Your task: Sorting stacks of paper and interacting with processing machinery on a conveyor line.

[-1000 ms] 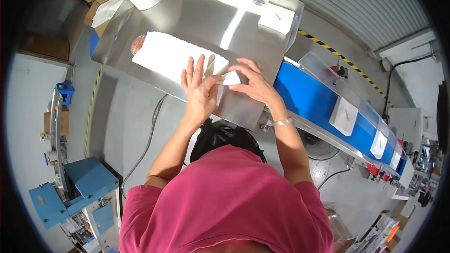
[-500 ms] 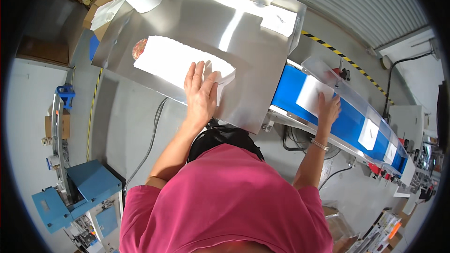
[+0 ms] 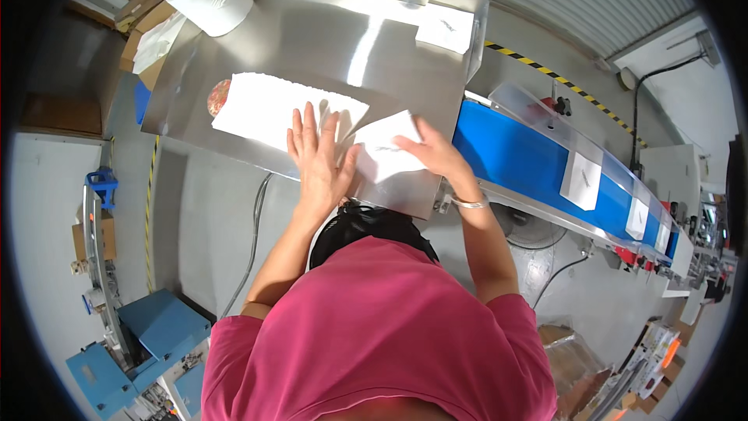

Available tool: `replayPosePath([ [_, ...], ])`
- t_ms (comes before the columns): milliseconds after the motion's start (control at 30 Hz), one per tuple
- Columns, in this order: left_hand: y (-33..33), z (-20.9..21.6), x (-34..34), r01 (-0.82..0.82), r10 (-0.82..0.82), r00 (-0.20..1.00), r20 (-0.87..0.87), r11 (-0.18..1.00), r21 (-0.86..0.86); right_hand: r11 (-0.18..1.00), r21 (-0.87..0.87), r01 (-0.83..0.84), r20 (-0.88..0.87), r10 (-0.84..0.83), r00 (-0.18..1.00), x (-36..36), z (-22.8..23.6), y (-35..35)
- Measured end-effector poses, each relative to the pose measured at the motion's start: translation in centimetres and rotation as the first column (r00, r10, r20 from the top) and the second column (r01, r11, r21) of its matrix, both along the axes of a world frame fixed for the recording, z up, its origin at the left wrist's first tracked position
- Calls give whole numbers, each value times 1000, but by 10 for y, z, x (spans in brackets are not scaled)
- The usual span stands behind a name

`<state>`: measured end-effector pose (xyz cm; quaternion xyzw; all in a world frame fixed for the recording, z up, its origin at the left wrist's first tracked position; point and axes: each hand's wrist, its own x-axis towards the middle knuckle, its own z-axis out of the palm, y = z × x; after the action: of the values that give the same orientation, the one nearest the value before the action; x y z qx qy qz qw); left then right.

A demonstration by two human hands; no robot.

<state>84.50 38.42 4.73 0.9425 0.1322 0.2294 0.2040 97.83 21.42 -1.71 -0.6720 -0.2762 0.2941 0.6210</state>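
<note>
On the metal tabletop point(image 3: 312, 39) lies a long row of overlapping white paper sheets point(image 3: 261, 109). My left hand point(image 3: 318, 164) rests on the near right part of this row, its fingers stretched out and slightly spread. To the right of it, my right hand point(image 3: 436, 154) pinches a single white sheet point(image 3: 387, 148) between thumb and fingers, over the table's near right corner. This sheet is tilted, and its left edge comes close to the row. Behind the row's left end a round, red-patterned object point(image 3: 219, 98) shows in part.
A blue conveyor belt point(image 3: 506, 144) runs off to the right, carrying several white sheets point(image 3: 581, 181) beneath a clear guard. A large white roll point(image 3: 210, 0) stands at the table's far left. Another white sheet point(image 3: 446, 28) lies at the far right corner. Cables hang below.
My right hand has moved left from the belt to the table and now holds a white sheet. The sheet it was touching has travelled right along the belt. My left hand stays on the row.
</note>
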Motion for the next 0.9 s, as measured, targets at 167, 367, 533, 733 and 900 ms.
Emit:
replayPosePath([
  [167, 10, -9, -4, -5, 3, 999, 48, 999, 40, 768, -108, 631, 171, -611, 773, 28, -49, -107],
  [367, 6, -7, -1, -24, 22, 997, 71, 999, 26, -25, -347, 937, 916, -224, 333, 25, 9, -140],
  [533, 7, -7, -1, -12, 12, 999, 41, 1000, -13, 816, -300, 494, 805, -61, 590, 18, 31, -50],
  [733, 14, 4, -2, 94, -94, 996, -3, 995, -38, 961, -266, 76, 716, 144, 683, -3, 8, 31],
  [900, 28, -9, -6, -23, 22, 999, 23, 999, 32, 928, -163, 334, 6, -338, 941, -1, -2, -18],
])
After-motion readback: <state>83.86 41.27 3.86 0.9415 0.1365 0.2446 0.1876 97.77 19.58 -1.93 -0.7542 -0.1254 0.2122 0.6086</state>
